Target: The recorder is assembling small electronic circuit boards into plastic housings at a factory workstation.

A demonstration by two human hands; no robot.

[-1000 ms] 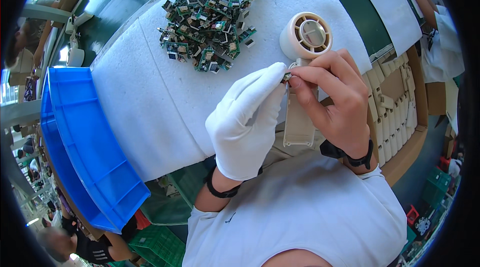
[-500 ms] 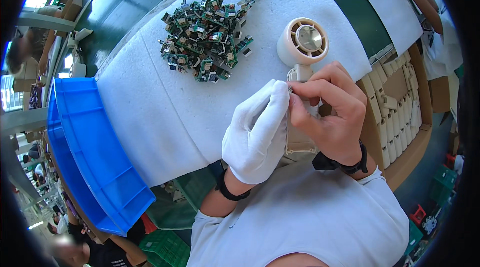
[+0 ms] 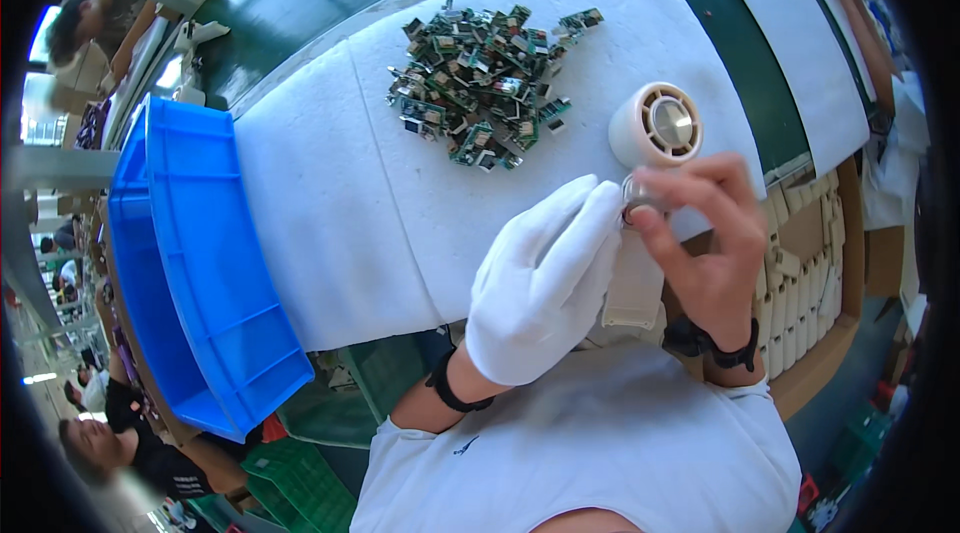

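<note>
A cream handheld fan [image 3: 628, 129] lies with its round slatted head away from me and its handle [image 3: 632, 283] toward me. My left hand [image 3: 545, 283], in a white glove, is closed along the left side of the handle, its fingertips at the fan's neck. My bare right hand [image 3: 715, 233] is bent over the neck from the right, thumb and forefinger tips close together around a small greyish spot there. Motion blurs these fingers, and what they pinch is not clear. Beyond my hands, a heap of small green circuit boards [image 3: 485, 83] lies on the white foam sheet [image 3: 310, 183].
To the left stands a blue plastic bin [image 3: 225, 283]. On the right, a cardboard box [image 3: 850, 283] holds several cream handle parts [image 3: 800, 293]. Green crates [image 3: 300, 478] are at the lower left. Other people work at the left and at the far right.
The view has shifted, so the boards and fan sit further right and lower. My right fingers have moved slightly off my gloved fingertips and spread a little at the fan's neck.
</note>
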